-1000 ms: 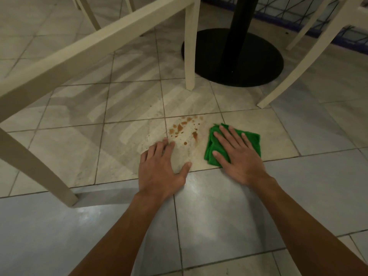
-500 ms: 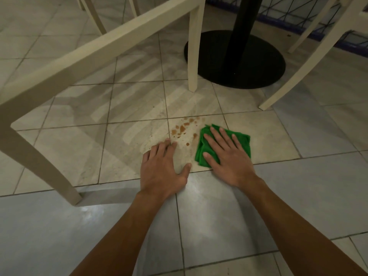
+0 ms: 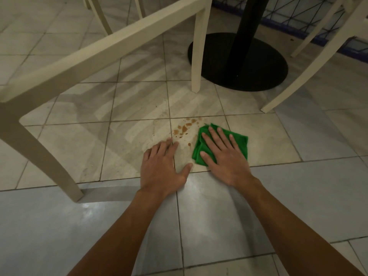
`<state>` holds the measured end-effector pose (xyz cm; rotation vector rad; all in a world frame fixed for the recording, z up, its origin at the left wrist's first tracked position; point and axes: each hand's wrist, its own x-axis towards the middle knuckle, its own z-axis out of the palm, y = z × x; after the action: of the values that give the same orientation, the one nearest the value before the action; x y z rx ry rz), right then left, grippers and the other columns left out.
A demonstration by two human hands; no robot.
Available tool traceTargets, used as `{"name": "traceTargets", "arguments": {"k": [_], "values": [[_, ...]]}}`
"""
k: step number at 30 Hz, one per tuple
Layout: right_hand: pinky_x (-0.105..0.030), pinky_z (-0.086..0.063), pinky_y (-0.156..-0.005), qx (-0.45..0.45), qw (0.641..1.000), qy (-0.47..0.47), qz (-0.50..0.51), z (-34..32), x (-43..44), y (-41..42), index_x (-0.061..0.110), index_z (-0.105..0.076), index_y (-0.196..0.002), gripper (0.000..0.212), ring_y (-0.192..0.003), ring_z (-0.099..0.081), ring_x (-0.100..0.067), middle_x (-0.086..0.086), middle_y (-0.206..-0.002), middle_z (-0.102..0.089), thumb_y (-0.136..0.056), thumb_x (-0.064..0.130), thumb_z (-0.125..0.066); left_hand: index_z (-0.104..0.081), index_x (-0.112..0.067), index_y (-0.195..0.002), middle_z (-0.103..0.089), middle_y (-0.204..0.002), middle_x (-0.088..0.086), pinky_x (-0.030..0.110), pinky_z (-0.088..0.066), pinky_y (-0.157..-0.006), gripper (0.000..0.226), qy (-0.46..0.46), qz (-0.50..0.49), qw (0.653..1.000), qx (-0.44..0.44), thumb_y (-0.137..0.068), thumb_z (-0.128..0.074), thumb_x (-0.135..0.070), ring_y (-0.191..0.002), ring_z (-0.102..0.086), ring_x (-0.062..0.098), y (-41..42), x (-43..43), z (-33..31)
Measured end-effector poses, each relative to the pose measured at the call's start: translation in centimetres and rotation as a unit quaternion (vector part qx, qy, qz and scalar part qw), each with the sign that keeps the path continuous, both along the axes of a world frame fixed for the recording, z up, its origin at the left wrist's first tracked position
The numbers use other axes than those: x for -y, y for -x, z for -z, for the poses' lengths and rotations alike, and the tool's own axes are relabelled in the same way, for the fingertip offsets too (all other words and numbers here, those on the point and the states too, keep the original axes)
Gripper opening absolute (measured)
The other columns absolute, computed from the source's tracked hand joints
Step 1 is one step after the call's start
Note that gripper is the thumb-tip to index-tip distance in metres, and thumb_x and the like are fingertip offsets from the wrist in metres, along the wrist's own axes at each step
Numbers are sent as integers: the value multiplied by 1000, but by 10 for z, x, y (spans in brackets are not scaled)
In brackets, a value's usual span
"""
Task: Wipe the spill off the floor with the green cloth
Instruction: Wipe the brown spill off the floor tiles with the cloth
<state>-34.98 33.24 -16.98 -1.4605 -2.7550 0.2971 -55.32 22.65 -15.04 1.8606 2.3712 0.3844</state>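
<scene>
green cloth nearer spill, chair leg beyond

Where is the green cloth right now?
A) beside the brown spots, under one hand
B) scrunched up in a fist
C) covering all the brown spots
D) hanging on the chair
A: the green cloth lies flat on the floor under the right hand, just beside the brown spill, which is uncovered.

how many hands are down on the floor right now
2. The left hand lies flat on the bare floor, fingertips just short of the brown spill. The right hand presses flat on the green cloth, right of the spill.
</scene>
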Motion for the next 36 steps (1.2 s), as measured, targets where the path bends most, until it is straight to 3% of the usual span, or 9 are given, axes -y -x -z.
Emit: {"name": "traceTargets", "arguments": {"k": [5,11,14,21,25,30,36], "values": [[-44,9,-136,-4,997,-9,74,1,-9,-15,28,6,-173,86,-165,21,-11,5,-180,15,-103,75,-5,-38,-24,-155,-34,-164,-1,45,-26,-122,97,3,-22,1000,-5,-82,-39,-88,-150,-29,21,8,-4,2],[-49,9,-135,3,994,-3,107,-1,-40,10,28,4,-174,83,-166,18,-17,2,-181,14,-104,72,-6,-28,-24,-161,-23,-170,-4,45,-18,-127,104,11,-22,1000,1,-83,-32,-92,-156,-20,17,12,-2,7],[-50,12,-135,14,996,6,87,-3,-50,24,30,5,-173,76,-166,20,-19,4,-181,16,-109,66,-13,-25,-24,-163,-20,-171,-4,45,-17,-127,104,20,-20,1000,-2,-83,-31,-92,-157,-17,18,12,-3,9],[-48,6,-136,3,998,-8,-64,-5,-26,6,36,-3,-173,75,-166,19,-11,12,-180,12,-106,70,-9,-26,-27,-162,-21,-170,-6,42,-16,-127,105,14,-23,1000,5,-82,-33,-93,-156,-19,16,13,-2,7],[-45,9,-136,-6,1000,-5,-6,-2,-22,-14,39,0,-173,76,-164,21,-6,15,-180,13,-104,72,-7,-26,-27,-162,-21,-170,-7,42,-16,-127,105,13,-21,1000,9,-81,-33,-93,-156,-18,15,14,-1,5],[-48,12,-135,6,997,11,73,-3,-45,23,34,4,-173,82,-165,22,-16,7,-180,18,-100,69,-2,-25,-26,-163,-19,-171,-7,42,-14,-128,105,16,-23,1000,12,-81,-33,-92,-157,-16,15,12,-1,5],[-50,7,-136,7,999,1,-42,-5,-39,15,34,-3,-173,79,-166,20,-14,10,-180,13,-103,70,-4,-27,-26,-162,-21,-170,-6,41,-16,-127,104,16,-21,1000,5,-82,-34,-92,-156,-19,16,13,-1,6]]}}
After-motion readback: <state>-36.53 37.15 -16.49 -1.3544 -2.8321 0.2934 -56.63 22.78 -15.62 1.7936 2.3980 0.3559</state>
